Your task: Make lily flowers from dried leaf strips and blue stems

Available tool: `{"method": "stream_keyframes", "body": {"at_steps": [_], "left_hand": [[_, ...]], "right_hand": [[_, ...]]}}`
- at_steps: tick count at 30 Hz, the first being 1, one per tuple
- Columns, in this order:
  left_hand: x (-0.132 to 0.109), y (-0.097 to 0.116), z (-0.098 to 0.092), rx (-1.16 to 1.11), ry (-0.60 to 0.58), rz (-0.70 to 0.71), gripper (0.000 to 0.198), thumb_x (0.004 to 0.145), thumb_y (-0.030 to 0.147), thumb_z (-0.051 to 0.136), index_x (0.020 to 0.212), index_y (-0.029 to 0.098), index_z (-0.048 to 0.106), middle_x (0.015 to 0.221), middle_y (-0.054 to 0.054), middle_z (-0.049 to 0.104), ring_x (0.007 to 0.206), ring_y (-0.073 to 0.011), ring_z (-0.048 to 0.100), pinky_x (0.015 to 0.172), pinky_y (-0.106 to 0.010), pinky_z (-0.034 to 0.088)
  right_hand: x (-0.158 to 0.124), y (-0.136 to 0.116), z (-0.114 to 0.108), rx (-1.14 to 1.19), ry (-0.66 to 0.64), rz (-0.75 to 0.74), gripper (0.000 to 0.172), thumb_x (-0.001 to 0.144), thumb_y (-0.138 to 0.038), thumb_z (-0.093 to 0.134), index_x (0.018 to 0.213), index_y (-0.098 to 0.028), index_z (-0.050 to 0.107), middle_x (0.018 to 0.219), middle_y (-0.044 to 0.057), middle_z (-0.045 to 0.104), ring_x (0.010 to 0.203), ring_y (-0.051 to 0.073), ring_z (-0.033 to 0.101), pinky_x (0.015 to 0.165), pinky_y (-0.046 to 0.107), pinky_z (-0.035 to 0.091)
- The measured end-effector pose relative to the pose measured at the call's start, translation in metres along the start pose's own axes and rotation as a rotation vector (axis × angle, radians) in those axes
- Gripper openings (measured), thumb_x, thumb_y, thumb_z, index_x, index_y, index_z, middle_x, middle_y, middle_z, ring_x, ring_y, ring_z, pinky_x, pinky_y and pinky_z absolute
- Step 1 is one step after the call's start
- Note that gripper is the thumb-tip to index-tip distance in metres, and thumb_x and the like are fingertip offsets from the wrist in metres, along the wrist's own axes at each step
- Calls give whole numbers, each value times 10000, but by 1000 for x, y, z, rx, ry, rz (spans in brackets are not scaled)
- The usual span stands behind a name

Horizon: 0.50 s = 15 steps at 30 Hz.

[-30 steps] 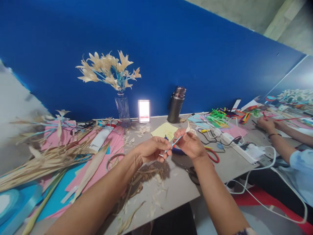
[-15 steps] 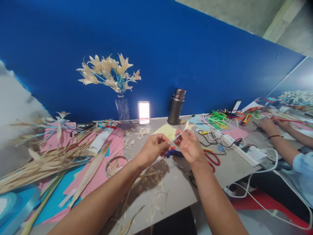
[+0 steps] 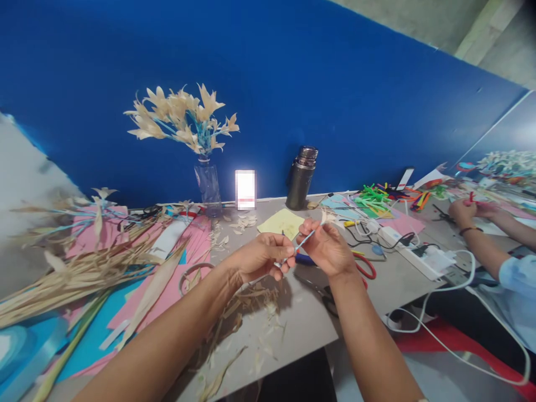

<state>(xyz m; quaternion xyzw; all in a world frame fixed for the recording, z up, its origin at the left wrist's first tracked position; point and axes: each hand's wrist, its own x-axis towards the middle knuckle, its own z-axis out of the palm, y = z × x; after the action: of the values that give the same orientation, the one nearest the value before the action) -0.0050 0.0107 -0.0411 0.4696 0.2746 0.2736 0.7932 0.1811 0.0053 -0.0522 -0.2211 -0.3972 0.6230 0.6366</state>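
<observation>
My left hand (image 3: 266, 255) pinches the lower part of a thin pale-blue stem (image 3: 305, 240) between thumb and fingers. Higher up, my right hand (image 3: 329, 245) has its fingers closed on the same stem, which slants up to the right. A pale petal tip shows at the top, mostly hidden by my right fingers. Behind the hands lies a yellow paper (image 3: 280, 222). Red-handled scissors (image 3: 365, 267) and a dark pair of scissors (image 3: 329, 298) rest beside and under my right wrist. Dry husk scraps (image 3: 255, 301) are scattered below my left hand.
Behind stand a glass vase (image 3: 208, 190) of husk flowers and a dark flask (image 3: 300, 181). Husk strips (image 3: 71, 273) cover pink and blue paper at left. At right are a power strip (image 3: 412, 254), cables, and another person's hands (image 3: 463, 212).
My left hand has slid slightly down along the stem, and more of the stem shows between my hands. The flower end has turned and is more hidden. The view has shifted slightly.
</observation>
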Motion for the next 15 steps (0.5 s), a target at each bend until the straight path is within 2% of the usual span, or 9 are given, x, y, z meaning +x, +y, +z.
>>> {"method": "stream_keyframes", "body": {"at_steps": [3, 6, 10, 13, 15], "left_hand": [[0, 0, -1, -5, -75, -41, 323, 648, 337, 886, 715, 99, 678, 665, -50, 676, 505, -93, 592, 388, -170, 476], [0, 0, 0, -6, -92, -57, 326, 640, 339, 887, 696, 102, 670, 643, -44, 663, 491, -91, 579, 365, -162, 440], [0, 0, 5, 22, 31, 37, 319, 629, 329, 880, 687, 115, 650, 625, -33, 653, 478, -80, 551, 363, -156, 397], [0, 1, 9, 96, 166, 146, 301, 635, 319, 858, 684, 128, 630, 620, -27, 655, 469, -76, 535, 374, -162, 382], [0, 1, 12, 167, 234, 199, 282, 647, 313, 836, 682, 133, 622, 618, -25, 658, 462, -75, 525, 379, -167, 381]], "right_hand": [[-1, -2, 3, -21, -10, 2, 282, 567, -432, 933, 635, -264, 717, 792, 2, 566, 750, 159, 507, 640, 307, 478], [0, -2, 3, -8, -27, -3, 256, 582, -430, 917, 635, -278, 718, 791, 5, 561, 750, 165, 503, 642, 313, 474], [0, 0, 1, 20, -9, -1, 224, 604, -399, 902, 706, -293, 733, 803, -5, 587, 737, 156, 515, 656, 307, 476], [-2, 3, 0, -21, 51, 20, 331, 614, -450, 888, 861, -277, 752, 868, 12, 643, 734, 156, 538, 655, 303, 483], [-3, 5, -1, -61, 71, 11, 366, 621, -468, 888, 878, -247, 749, 878, 21, 665, 729, 148, 552, 650, 288, 479]]}}
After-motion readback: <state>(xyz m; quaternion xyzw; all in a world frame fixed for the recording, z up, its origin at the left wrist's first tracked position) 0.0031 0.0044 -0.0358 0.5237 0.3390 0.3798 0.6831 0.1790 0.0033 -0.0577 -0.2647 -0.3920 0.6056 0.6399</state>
